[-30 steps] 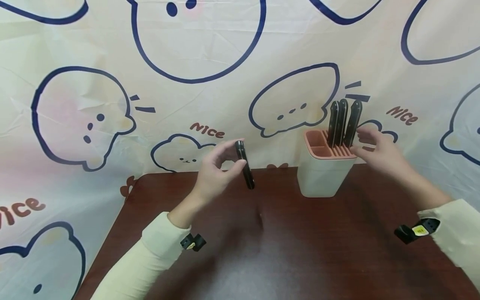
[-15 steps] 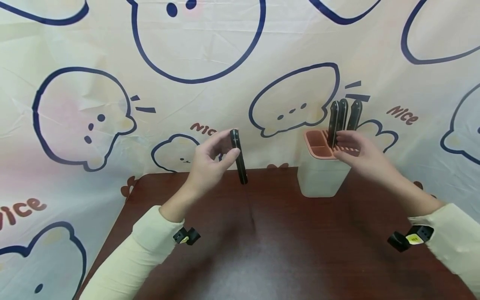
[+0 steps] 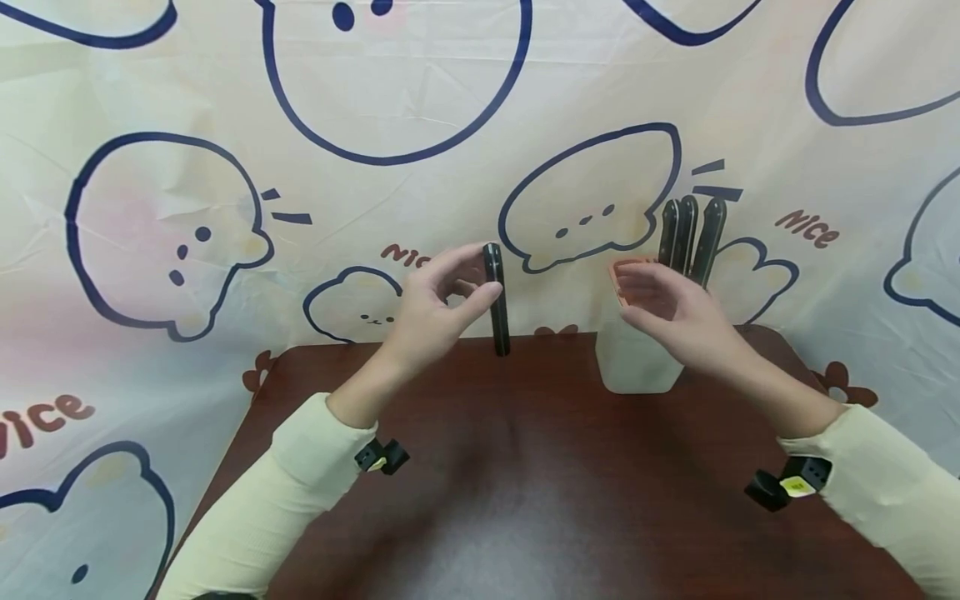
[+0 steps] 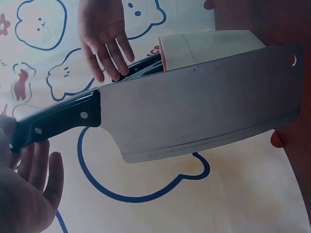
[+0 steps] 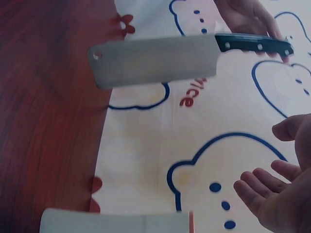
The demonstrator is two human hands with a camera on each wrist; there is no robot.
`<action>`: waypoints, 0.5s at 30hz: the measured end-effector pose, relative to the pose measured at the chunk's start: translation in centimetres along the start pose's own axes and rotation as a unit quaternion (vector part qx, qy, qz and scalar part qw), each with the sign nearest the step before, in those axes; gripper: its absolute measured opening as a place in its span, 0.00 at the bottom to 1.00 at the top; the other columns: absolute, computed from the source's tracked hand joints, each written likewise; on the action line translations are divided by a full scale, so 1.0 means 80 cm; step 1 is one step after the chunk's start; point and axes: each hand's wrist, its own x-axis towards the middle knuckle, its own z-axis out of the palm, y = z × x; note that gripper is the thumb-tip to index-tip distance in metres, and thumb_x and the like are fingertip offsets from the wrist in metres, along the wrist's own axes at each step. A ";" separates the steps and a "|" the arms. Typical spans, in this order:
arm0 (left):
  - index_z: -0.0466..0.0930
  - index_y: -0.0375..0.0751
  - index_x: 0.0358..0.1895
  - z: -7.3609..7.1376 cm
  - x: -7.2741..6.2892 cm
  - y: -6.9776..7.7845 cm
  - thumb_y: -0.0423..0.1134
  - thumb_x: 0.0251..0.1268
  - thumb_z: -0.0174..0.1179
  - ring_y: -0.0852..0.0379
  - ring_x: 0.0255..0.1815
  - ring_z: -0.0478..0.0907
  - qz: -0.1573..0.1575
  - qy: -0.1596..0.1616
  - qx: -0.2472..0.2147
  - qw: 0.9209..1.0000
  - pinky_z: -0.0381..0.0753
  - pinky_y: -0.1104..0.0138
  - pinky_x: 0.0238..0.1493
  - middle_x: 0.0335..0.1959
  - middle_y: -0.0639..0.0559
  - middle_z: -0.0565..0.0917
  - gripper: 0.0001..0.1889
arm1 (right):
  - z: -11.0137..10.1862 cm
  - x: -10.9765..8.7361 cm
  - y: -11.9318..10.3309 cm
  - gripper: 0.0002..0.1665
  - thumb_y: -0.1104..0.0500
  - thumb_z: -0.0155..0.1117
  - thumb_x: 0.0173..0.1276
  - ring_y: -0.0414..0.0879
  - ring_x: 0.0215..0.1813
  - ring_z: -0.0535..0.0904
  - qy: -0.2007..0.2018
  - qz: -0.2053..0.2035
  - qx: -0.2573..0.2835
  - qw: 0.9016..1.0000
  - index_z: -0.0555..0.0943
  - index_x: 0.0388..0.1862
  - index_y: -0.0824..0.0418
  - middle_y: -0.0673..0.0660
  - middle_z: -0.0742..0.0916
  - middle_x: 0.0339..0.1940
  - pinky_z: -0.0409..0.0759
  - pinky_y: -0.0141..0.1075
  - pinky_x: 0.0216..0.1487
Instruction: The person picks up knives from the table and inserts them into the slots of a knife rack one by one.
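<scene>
My left hand (image 3: 427, 312) pinches a cleaver (image 4: 199, 104) near the end of its black riveted handle (image 3: 498, 308). In the head view the blade points down and is seen nearly edge-on. Both wrist views show its broad steel face, with a hole at the far corner. My right hand (image 3: 693, 325) holds nothing. Its fingers are extended and overlap the front of the knife block (image 3: 637, 367), a white holder with a pink slotted top. Black knife handles (image 3: 708, 242) stand up out of the block behind that hand.
A dark brown wooden table (image 3: 570, 500) lies below both hands. Close behind it hangs a pale curtain (image 3: 420, 100) printed with blue cartoon outlines. The block stands near the table's back edge, right of the cleaver.
The right hand has moved left, from the right side of the knife handles to the front of the block. The left hand has risen slightly, with the cleaver still in its grip.
</scene>
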 end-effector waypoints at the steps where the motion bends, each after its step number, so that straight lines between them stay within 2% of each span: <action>1: 0.78 0.35 0.64 0.001 0.001 0.001 0.32 0.67 0.65 0.54 0.44 0.81 -0.002 -0.001 0.004 1.000 0.82 0.61 0.47 0.44 0.44 0.85 0.22 | 0.003 0.000 -0.002 0.33 0.56 0.64 0.75 0.59 0.68 0.76 -0.002 -0.004 0.004 1.000 0.68 0.75 0.59 0.63 0.79 0.69 0.58 0.60 0.76; 2: 0.78 0.35 0.64 0.002 0.003 0.002 0.32 0.67 0.66 0.54 0.44 0.81 -0.004 -0.002 0.007 1.000 0.82 0.61 0.47 0.44 0.45 0.85 0.22 | 0.006 0.000 -0.004 0.32 0.56 0.64 0.75 0.58 0.68 0.76 -0.004 -0.007 0.007 1.000 0.69 0.75 0.58 0.62 0.80 0.68 0.58 0.60 0.76; 4: 0.78 0.36 0.64 0.004 0.005 0.005 0.33 0.67 0.66 0.55 0.44 0.81 -0.011 -0.005 0.011 1.000 0.82 0.60 0.47 0.44 0.46 0.85 0.22 | 0.011 0.001 -0.008 0.32 0.57 0.64 0.75 0.57 0.68 0.77 -0.011 -0.016 0.018 1.000 0.69 0.75 0.58 0.61 0.80 0.68 0.61 0.50 0.77; 6: 0.78 0.37 0.64 0.006 0.008 0.007 0.35 0.68 0.66 0.55 0.44 0.81 -0.018 -0.009 0.015 1.000 0.82 0.60 0.47 0.44 0.47 0.86 0.22 | 0.016 0.002 -0.011 0.32 0.58 0.64 0.75 0.55 0.68 0.77 -0.021 -0.024 0.035 0.999 0.68 0.75 0.59 0.60 0.79 0.68 0.77 0.38 0.65; 9: 0.78 0.37 0.65 0.010 0.013 0.009 0.35 0.68 0.66 0.55 0.45 0.82 -0.025 -0.013 0.016 0.999 0.82 0.59 0.47 0.45 0.47 0.86 0.23 | 0.024 0.005 -0.015 0.32 0.59 0.64 0.75 0.55 0.68 0.77 -0.028 -0.036 0.050 0.998 0.69 0.75 0.60 0.61 0.79 0.67 0.77 0.27 0.60; 15: 0.77 0.36 0.66 0.022 0.023 0.008 0.35 0.68 0.67 0.55 0.46 0.82 -0.025 -0.017 0.015 0.999 0.82 0.59 0.47 0.45 0.45 0.86 0.24 | 0.040 0.011 -0.024 0.31 0.59 0.66 0.74 0.54 0.66 0.79 -0.028 -0.050 0.065 0.996 0.70 0.73 0.60 0.59 0.81 0.65 0.79 0.36 0.61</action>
